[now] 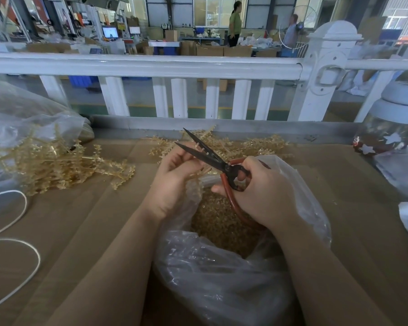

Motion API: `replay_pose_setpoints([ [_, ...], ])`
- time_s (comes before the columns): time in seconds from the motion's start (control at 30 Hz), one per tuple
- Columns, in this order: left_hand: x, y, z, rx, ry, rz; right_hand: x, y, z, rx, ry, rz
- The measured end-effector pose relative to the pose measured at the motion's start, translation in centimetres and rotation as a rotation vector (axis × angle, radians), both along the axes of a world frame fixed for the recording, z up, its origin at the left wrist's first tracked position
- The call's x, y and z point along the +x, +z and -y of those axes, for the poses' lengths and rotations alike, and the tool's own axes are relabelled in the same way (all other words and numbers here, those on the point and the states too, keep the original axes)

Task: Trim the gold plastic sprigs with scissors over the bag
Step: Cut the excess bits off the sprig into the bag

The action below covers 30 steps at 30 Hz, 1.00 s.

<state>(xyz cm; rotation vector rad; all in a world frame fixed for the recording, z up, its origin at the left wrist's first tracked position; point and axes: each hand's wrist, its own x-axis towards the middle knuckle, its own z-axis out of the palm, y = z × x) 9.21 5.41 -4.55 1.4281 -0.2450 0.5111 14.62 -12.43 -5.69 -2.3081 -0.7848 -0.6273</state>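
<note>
The scissors (212,158) are gripped in the right hand (257,191), fingers curled through the red-wrapped loop handles, and the dark, pointed blades are held apart, aimed up and to the far left. A gold sprig (198,171) is pinched in the left hand (174,177), fingers curled round it just beside the blades; most of the sprig is hidden by the hand, and whether it already lies between the blades cannot be told. Both hands are held over the open mouth of the clear bag (222,267), where a heap of small gold cuttings (222,222) has collected. The cut would best be made with the stem seated deep toward the pivot, where thin plastic is sheared cleanly instead of bent, and with the fingertips kept well back from the edges; the work should be kept above the opening so that pieces fall inside. The sprigs look light, stiff and knobbly, easily tangled. The bag film is thin, crinkled and glossy. More sprigs are piled on the brown cardboard surface (92,220) at the far side (233,143) and spilled from another clear bag on the left (52,161). A white cord (21,243) is looped near the left edge.
</note>
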Motion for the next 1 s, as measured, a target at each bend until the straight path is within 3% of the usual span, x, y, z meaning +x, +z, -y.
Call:
replay_pose_setpoints([
  [0.53, 0.12, 0.3, -0.68, 0.059, 0.051, 0.006, -0.08, -0.11, 0.11, 0.067, 0.02, -0.006],
  [1.0, -0.26, 0.41, -0.47, 0.122, 0.062, -0.057, 0.04, -0.16, 0.0, -0.007, 0.003, -0.012],
])
